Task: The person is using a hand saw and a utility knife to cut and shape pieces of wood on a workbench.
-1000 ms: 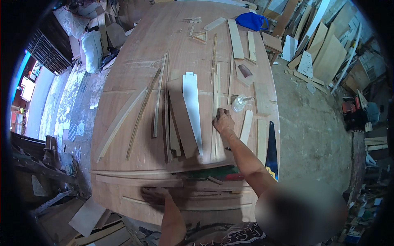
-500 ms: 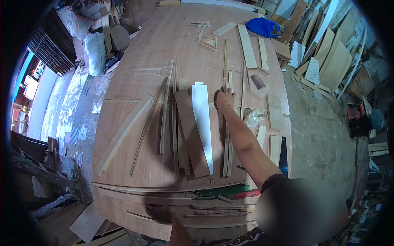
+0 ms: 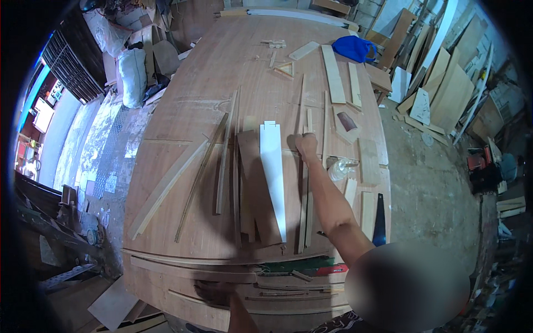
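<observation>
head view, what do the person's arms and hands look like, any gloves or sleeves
Both the right hand and left hand look ungloved, though the left is deeply shadowed. The right forearm is bare up to a blurred patch. A dark shirt with pale markings shows at the lower edge.

Running the left head fisheye. I'm looking from the person's head, above the 6 o'clock end of the bench (image 3: 194, 66), pitched down, facing 12. Left hand (image 3: 214, 291) is close in at 7, right hand (image 3: 307, 145) farther out, just off centre toward 2. Coverage reaches a bright opening (image 3: 44, 116) between 9 and 10 and floor (image 3: 427, 183) at 3. Blurred oval (image 3: 408, 286) masks 4 to 5.
</observation>
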Demonstrator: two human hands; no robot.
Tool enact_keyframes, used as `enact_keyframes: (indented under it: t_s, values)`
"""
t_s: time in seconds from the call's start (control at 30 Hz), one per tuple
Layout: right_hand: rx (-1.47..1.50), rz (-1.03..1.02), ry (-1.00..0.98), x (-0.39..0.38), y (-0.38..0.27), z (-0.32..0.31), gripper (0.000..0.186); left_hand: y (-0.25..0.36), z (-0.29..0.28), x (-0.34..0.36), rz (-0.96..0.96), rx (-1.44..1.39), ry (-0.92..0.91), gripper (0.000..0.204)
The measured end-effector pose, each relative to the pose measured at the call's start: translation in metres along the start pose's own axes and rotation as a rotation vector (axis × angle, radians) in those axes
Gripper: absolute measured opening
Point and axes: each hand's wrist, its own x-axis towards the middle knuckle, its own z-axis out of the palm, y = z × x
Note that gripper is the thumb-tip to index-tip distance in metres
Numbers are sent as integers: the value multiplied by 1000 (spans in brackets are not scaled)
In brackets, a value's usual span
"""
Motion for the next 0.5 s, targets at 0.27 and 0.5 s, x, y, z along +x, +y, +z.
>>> enact_keyframes:
  t_s: [0.27, 0.5]
  values:
    - [976, 305, -417, -179, -45, -77, 14, 38, -16, 29, 16, -104, -85, 39]
    - [887, 284, -151, -380, -21, -204, 22, 141, -29, 18, 37, -189, -171, 39]
